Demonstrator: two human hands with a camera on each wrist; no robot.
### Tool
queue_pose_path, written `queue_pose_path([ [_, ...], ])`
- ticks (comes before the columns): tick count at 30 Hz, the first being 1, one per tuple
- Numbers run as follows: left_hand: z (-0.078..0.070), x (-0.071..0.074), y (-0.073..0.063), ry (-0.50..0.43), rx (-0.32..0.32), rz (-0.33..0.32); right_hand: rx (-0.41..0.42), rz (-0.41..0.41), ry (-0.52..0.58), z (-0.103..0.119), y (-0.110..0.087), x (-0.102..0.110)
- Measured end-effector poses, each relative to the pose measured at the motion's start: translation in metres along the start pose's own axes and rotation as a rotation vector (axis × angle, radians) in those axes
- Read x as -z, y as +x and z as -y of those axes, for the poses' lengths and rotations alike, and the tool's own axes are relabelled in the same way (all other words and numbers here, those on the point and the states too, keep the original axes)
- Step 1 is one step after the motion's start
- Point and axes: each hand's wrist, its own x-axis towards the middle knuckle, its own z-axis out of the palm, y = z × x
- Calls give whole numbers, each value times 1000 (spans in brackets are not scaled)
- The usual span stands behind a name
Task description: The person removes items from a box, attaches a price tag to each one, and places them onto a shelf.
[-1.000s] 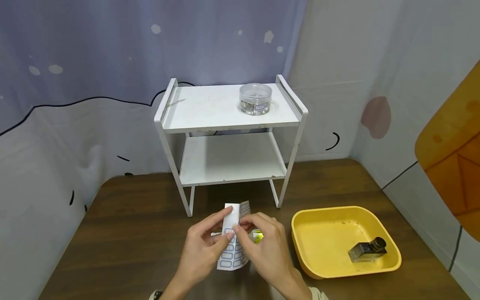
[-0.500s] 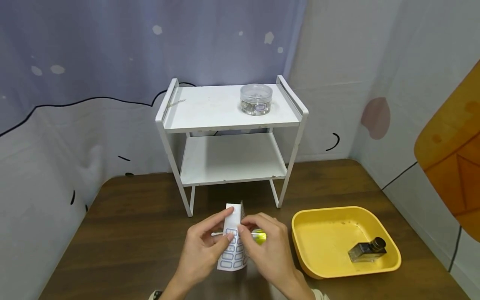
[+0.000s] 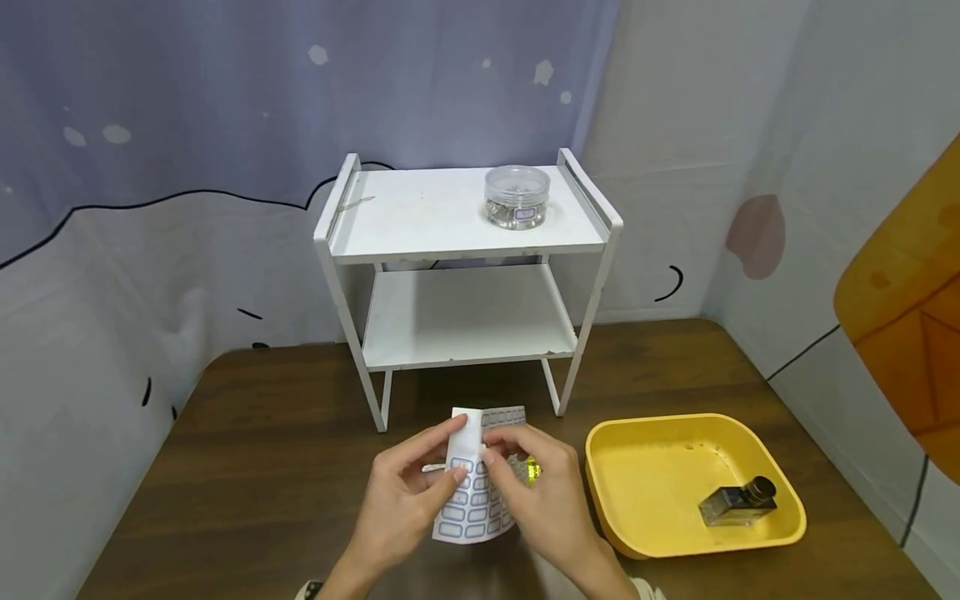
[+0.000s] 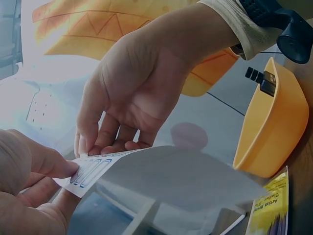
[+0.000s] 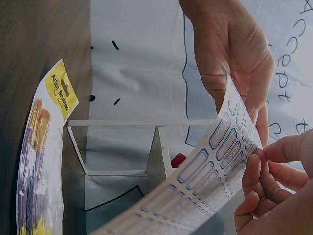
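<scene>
A white sheet of blue-framed label stickers [image 3: 467, 517] is held upright and bent in front of me. My left hand [image 3: 397, 496] grips its left side, index finger near the top edge and thumb on the printed face. The thumb and index finger of my right hand [image 3: 543, 492] pinch at the middle of the sheet, close to a small white edge. In the right wrist view, the right fingertips [image 5: 261, 152] meet the sheet's edge beside a row of labels. Behind the sheet, a pack of artist brushes [image 5: 61, 93] lies on the table, mostly hidden in the head view.
A white two-tier rack [image 3: 465, 317] stands at the back, bearing a clear lidded jar [image 3: 517, 200] with a small label. To the right sits a yellow tray [image 3: 645, 467] holding a dark-capped glass bottle [image 3: 731, 506]. Curtains surround the brown table [image 3: 262, 467].
My right hand has shifted slightly right. The sheet's right part has swung outward, so more of its printed rows and upper right corner show. The left hand stays nearly in place.
</scene>
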Motion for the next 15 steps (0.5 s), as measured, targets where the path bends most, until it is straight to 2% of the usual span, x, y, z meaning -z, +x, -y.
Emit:
queue_pose_path([
  [7,0,4,0,11,14,-6,-3,18,23,-2,-1,4],
  [15,-8,14,-4,37,83,-43,-49,28,25,-1,-1,6],
])
